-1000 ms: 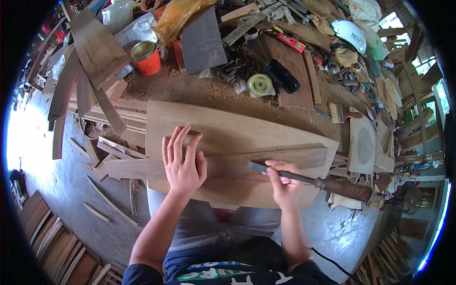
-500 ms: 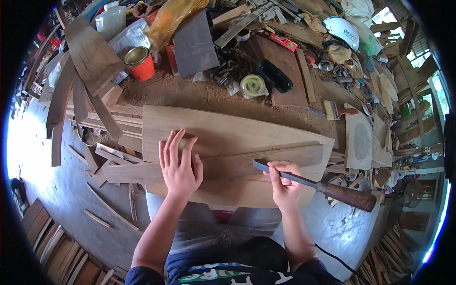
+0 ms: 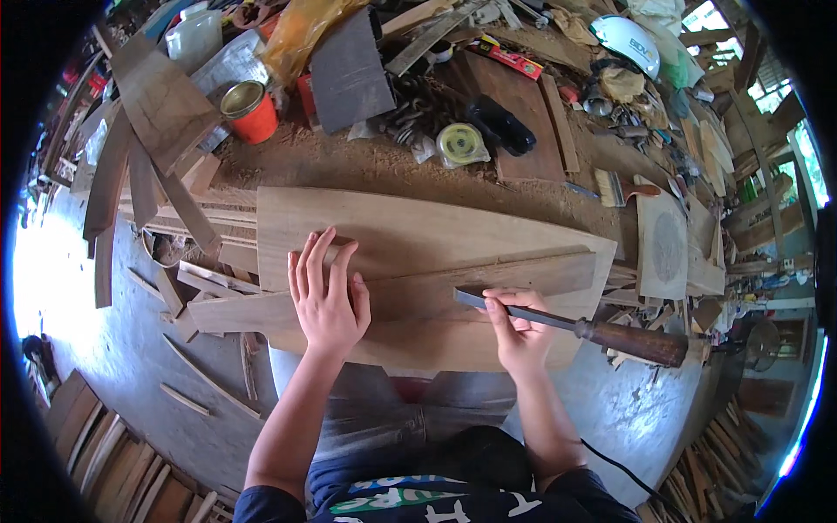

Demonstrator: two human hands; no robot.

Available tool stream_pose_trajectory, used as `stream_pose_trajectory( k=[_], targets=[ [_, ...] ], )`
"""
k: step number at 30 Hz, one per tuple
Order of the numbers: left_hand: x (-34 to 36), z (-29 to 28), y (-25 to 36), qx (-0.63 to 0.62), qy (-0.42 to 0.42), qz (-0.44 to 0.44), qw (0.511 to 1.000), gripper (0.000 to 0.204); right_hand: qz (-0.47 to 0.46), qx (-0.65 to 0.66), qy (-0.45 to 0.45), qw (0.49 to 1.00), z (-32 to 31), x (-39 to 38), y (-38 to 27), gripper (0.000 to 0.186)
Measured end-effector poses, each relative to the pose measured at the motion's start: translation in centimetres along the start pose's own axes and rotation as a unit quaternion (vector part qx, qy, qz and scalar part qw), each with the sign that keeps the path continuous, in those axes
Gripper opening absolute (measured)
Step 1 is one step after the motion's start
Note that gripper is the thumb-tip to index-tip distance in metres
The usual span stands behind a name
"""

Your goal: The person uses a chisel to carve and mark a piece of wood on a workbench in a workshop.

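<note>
A chisel [image 3: 532, 314] with a dark flat blade and a brown wooden handle lies across the fingers of my right hand [image 3: 520, 336]. Those fingers pinch the blade, its tip pointing left over a long narrow wood strip [image 3: 410, 292]. The strip rests across a broad, pale wooden board [image 3: 418, 227] that tapers toward the right. My left hand [image 3: 329, 292] is spread with its fingers stretched out, pressing on the strip and board left of the chisel. What lies under the left palm is hidden.
Behind the board, the sawdust-covered bench [image 3: 288, 170] holds an orange-red can [image 3: 253, 118], a tape measure [image 3: 462, 145], a black case [image 3: 501, 126] and a brush [image 3: 615, 187]. A white helmet [image 3: 626, 45] sits at the far right. Wood offcuts [image 3: 187, 399] lie on the floor to the left.
The chisel and my right hand have shifted slightly left and up across the strip. My left hand stays spread in nearly the same place. The whole view has tilted a little.
</note>
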State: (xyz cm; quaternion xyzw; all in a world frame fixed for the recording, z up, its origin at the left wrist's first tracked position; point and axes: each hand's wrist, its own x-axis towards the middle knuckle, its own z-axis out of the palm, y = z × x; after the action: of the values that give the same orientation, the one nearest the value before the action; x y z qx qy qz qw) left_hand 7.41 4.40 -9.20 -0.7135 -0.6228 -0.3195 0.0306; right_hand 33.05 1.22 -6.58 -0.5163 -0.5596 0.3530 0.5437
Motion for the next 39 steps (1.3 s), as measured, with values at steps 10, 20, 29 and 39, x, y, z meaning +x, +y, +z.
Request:
stream_pose_trajectory(
  k=[10, 20, 29, 39],
  targets=[
    [0.4, 0.0, 0.0, 0.003, 0.005, 0.005, 1.0, 0.044, 0.064, 0.065, 0.099, 0.991, -4.2, -1.0, 1.5, 0.01],
    [0.2, -0.2, 0.0, 0.004, -0.007, -0.002, 1.0, 0.042, 0.003, -0.001, 0.098, 0.995, -4.2, -0.3, 0.2, 0.011],
    [0.1, 0.1, -0.1, 0.015, 0.004, 0.005, 1.0, 0.042, -0.034, -0.033, 0.004, 0.999, -0.9, -0.9, 0.5, 0.011],
    [0.3, 0.2, 0.2, 0.009, 0.006, 0.006, 1.0, 0.044, -0.018, -0.01, 0.078, 0.997, -8.0, -1.1, 1.2, 0.008]
  ],
)
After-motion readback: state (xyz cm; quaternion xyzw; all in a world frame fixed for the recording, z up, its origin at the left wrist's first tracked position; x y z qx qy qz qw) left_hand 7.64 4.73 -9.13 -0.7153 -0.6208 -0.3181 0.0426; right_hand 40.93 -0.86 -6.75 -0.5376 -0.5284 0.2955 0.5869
